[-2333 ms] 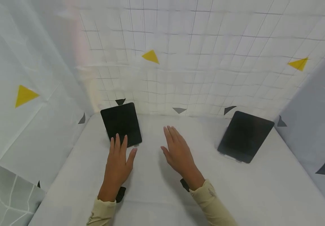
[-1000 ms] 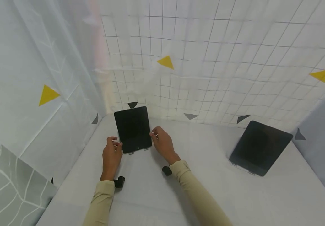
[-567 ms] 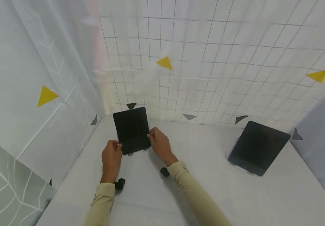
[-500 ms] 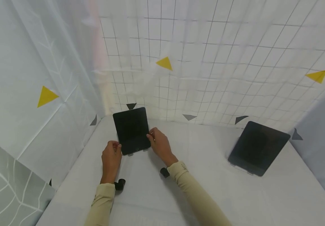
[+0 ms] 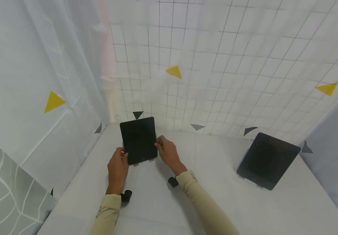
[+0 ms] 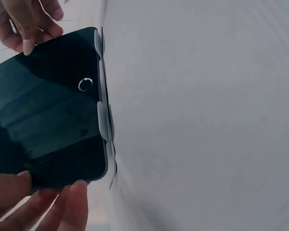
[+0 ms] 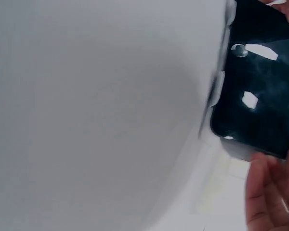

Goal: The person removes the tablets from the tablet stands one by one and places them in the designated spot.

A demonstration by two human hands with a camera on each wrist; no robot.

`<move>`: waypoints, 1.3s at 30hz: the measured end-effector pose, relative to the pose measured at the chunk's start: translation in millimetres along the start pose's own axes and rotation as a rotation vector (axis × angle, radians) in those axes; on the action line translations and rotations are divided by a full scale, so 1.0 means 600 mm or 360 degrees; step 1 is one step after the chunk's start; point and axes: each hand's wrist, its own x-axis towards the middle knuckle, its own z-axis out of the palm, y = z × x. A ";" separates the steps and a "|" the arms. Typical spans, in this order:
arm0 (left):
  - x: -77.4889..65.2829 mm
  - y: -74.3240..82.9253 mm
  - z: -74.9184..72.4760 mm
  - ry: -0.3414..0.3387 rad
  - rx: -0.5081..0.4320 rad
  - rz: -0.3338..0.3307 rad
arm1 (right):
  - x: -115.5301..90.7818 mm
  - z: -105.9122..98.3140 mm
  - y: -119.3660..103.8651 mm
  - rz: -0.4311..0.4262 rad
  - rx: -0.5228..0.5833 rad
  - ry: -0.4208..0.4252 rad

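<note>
A black tablet [image 5: 139, 141] with a round home button leans on a stand [image 6: 102, 120], whose small front lips show under its lower edge. My left hand [image 5: 118, 168] pinches the tablet's left edge low down, its thumb on the front. At the opposite edge, my right hand [image 5: 169, 152] pinches with thumb in front and fingers curled behind. Up close in the left wrist view, the left hand's fingers [image 6: 72, 207] meet the tablet's side. In the right wrist view, the right hand's fingers [image 7: 260, 192] reach around its edge. Most of the stand is hidden behind the tablet.
A second dark tablet [image 5: 268, 161] leans on a similar stand at the right of the white-covered table [image 5: 216, 202]. White sheeting with a grid [image 5: 204, 65] rises behind, bearing yellow and dark triangles. A grey patterned cloth [image 5: 7, 189] hangs at lower left.
Both hands have come from open, apart positions to the left tablet's two side edges and now pinch it. The head view has shifted slightly; the tablet still sits on its stand.
</note>
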 end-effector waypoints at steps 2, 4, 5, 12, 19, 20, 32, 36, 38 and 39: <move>-0.002 0.001 0.002 0.0023 -0.0017 0.0043 | -0.003 -0.004 0.002 -0.0063 0.0030 0.0013; -0.002 0.003 0.003 0.0041 -0.0052 0.0086 | -0.003 -0.009 0.005 -0.0114 0.0054 0.0033; -0.002 0.005 0.003 0.0047 -0.0072 0.0104 | -0.004 -0.012 0.006 -0.0131 0.0061 0.0044; 0.003 0.019 0.005 0.0004 -0.0169 0.0151 | -0.012 -0.034 0.019 -0.0075 0.0102 0.0029; 0.000 0.037 0.004 -0.0135 -0.0178 0.0154 | -0.031 -0.055 0.034 -0.0017 0.0147 0.0000; -0.002 0.039 0.002 -0.0159 -0.0177 0.0149 | -0.034 -0.058 0.034 -0.0014 0.0156 -0.0014; -0.020 0.050 -0.008 -0.0305 -0.0122 0.0103 | -0.072 -0.095 0.010 0.0057 0.0132 -0.0155; -0.034 0.055 -0.005 -0.0345 -0.0129 0.0095 | -0.098 -0.110 0.008 0.0106 0.0133 -0.0159; -0.044 0.057 -0.004 -0.0378 -0.0121 0.0080 | -0.112 -0.116 0.009 0.0116 0.0148 -0.0169; -0.049 0.057 -0.005 -0.0394 -0.0118 0.0074 | -0.119 -0.119 0.009 0.0133 0.0155 -0.0178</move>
